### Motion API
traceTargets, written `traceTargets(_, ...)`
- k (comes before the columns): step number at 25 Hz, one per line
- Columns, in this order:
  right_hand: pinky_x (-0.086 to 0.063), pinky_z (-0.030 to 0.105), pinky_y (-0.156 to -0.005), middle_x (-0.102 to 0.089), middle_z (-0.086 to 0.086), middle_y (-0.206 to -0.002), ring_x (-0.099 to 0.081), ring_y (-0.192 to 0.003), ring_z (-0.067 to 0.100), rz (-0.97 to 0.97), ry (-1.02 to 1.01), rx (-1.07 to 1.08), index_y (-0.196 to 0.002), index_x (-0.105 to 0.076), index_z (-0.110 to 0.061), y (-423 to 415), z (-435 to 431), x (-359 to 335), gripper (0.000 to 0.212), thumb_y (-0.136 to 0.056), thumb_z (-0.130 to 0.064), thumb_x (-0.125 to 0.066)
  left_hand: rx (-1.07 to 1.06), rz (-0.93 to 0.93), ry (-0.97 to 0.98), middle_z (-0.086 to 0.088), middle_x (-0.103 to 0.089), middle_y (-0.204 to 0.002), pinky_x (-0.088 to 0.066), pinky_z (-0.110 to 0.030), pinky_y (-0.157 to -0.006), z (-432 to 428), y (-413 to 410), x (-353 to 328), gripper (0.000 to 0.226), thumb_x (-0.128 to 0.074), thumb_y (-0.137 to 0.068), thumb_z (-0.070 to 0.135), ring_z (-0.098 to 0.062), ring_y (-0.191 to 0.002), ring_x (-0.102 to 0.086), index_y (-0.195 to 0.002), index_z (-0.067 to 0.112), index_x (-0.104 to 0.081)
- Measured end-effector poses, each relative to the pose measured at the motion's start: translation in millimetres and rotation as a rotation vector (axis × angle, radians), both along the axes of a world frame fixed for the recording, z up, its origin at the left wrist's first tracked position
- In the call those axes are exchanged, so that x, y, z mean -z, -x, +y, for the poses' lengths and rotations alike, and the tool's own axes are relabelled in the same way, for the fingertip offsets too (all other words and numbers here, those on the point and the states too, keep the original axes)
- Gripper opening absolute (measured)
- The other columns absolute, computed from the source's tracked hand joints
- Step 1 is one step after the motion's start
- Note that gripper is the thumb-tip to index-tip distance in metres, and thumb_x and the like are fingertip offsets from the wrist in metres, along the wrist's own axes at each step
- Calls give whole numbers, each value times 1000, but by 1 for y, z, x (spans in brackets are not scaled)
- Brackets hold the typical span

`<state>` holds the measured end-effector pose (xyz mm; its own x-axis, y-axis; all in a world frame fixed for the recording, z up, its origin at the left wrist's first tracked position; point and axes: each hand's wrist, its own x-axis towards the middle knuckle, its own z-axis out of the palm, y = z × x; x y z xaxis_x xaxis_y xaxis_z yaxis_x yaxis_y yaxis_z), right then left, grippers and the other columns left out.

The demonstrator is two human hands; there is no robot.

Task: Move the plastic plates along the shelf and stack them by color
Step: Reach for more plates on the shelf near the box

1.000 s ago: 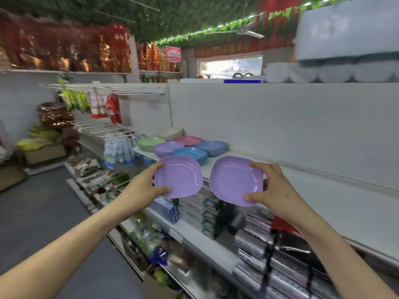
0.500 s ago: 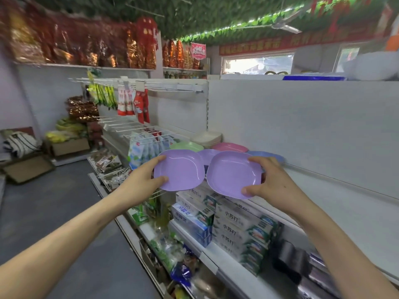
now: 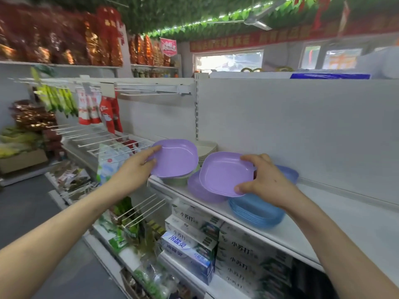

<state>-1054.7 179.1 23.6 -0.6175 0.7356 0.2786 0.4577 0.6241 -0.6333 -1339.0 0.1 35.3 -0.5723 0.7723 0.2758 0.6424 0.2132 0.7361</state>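
Note:
My left hand grips a purple plastic plate by its left edge, held above a green stack at the shelf's left end. My right hand grips a second purple plate by its right edge, tilted just over a purple stack on the white shelf. A blue stack sits in front of my right hand. Another bluish plate peeks out behind my right hand. A cream stack stands by the back panel.
The white back panel rises behind the shelf. Boxed goods fill the shelf below. Wire hooks with hanging packets jut out at the left. The grey aisle floor lies at the far left.
I have moved closer along the shelf with both purple plates. The plate stacks are now right under my hands, and the right plate has come down over the purple stack.

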Motion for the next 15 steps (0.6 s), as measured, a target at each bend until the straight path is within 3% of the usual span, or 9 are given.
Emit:
traceTargets(2,-42,28,-93,-40,-8,-126,-51,-110,12,-60,-7,17,-151,-45,-27,13,1,2,91,-72,-31,-90,42,-16,-41,-18,-50,-151,-33,-47,-116,23,20,1,46,-44,-107,9,-43,-140,-41,-152,20,-48)
traceTargets(5,-44,33,-100,-40,-10,-121,-50,-110,10,-137,-8,79,-152,-45,-27,35,0,8,93,-71,-37,-89,148,-24,-51,-23,-52,-148,-34,-51,-115,60,54,6,46,-47,-106,9,-45,-137,-44,-151,19,-49)
traceTargets(9,-41,31,-99,-39,-6,-120,-48,-113,14,-265,-20,191,-152,-46,-23,59,-5,11,94,-71,-46,-89,307,-44,-21,-23,-56,-143,-44,-48,-106,98,88,6,46,-51,-105,11,-44,-130,-51,-149,23,-52)
traceTargets(11,-39,37,-104,-42,-3,-120,-45,-119,20,-390,-87,250,-150,-49,-27,68,-9,11,92,-72,-55,-86,383,-44,-23,-22,-58,-140,-45,-45,-105,114,100,2,46,-52,-105,14,-42,-127,-53,-148,26,-53)
traceTargets(14,-36,45,-106,-42,-1,-122,-39,-119,25,-551,-133,349,-143,-55,-36,79,-16,11,83,-71,-67,-80,500,-45,-32,-22,-66,-126,-50,-40,-94,128,111,2,44,-51,-105,13,-37,-109,-63,-145,31,-55)
traceTargets(15,-34,45,-106,-41,-2,-123,-37,-119,24,-570,-130,372,-140,-57,-37,80,-18,12,80,-70,-70,-78,526,-52,-36,-21,-64,-131,-49,-42,-98,130,112,3,45,-51,-105,12,-39,-114,-60,-146,29,-55)
